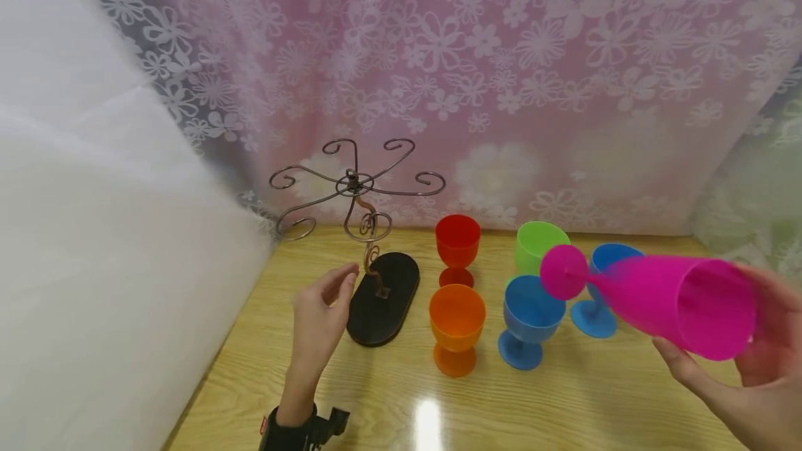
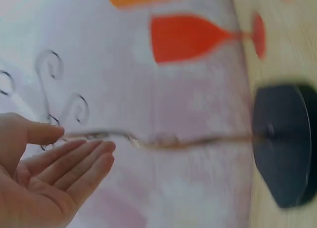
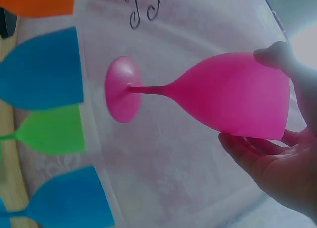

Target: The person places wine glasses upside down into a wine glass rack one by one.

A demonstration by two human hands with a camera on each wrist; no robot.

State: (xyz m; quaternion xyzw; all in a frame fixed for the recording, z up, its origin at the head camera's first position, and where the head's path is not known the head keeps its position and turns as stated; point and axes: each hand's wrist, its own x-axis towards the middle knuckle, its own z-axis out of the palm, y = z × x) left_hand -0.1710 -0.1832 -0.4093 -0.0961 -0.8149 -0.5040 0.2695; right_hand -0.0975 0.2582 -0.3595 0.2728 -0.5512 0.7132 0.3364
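One pink goblet (image 1: pixel 645 291); red wrist tag (image 1: pixel 263 425) unreadable

One red goblet (image 1: pixel 457 246), one orange goblet (image 1: pixel 457 329), one green goblet (image 1: pixel 535 246), one pink goblet (image 1: pixel 651 298), one nearer blue goblet (image 1: pixel 532 315) and one farther blue goblet (image 1: pixel 614 256) make six in all. Blue is the only colour that occurs twice; the other four occur once each. Five of the six stand on the counter (image 1: pixel 514 402), and one is in the air. There is one metal stand (image 1: pixel 354 186), with six curled arms, one post and one black base (image 1: pixel 379 319). One pink flowered cloth (image 1: pixel 489 89) and one white sheet (image 1: pixel 94 228) are in view.
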